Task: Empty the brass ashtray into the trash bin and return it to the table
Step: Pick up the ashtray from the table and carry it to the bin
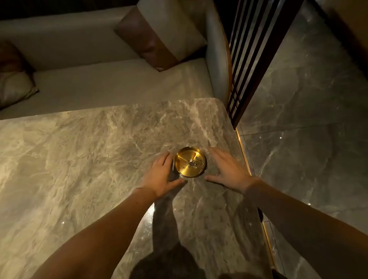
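Brass ashtray [190,162] sits near table [71,160] right edge, directly btwn both hands. Left hand [159,176] open, at its rim; right hand [226,169] open, just beside. Round, no long axis.

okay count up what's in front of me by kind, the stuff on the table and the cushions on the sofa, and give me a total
Ashtray on the table: 1
Cigarette butt in the ashtray: 1
Cushions on the sofa: 2, one at the right end, one at the left
Total: 4
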The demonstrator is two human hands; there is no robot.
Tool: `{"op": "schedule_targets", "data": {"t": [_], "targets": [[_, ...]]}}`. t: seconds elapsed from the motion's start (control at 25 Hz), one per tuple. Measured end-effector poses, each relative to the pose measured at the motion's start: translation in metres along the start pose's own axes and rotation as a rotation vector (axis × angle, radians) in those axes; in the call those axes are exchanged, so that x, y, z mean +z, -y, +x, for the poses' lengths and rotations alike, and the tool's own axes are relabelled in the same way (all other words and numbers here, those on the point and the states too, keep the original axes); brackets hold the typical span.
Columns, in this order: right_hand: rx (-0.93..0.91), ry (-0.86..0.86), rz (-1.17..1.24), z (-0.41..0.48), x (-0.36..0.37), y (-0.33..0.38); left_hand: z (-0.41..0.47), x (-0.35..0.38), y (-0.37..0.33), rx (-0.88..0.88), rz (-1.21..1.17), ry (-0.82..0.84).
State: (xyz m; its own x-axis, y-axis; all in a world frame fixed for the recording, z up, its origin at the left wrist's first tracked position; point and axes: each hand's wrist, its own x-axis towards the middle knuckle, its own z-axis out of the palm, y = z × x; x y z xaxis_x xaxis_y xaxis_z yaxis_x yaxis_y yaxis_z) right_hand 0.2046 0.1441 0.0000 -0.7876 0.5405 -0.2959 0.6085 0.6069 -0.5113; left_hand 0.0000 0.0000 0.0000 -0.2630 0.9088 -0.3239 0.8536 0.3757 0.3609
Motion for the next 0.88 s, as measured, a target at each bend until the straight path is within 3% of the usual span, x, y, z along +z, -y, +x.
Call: {"op": "schedule_targets", "data": {"t": [0.44, 0.88], "targets": [[-0.030, 0.030, -0.099, 0.029, 0.018, -0.009, 0.024, 0.017, -0.003, -0.003, -0.054, 0.040], [0.072, -0.004, 0.224, 0.036, 0.031, -0.002, 0.028, 0.016, -0.010, -0.016, -0.449, -0.033]]}}
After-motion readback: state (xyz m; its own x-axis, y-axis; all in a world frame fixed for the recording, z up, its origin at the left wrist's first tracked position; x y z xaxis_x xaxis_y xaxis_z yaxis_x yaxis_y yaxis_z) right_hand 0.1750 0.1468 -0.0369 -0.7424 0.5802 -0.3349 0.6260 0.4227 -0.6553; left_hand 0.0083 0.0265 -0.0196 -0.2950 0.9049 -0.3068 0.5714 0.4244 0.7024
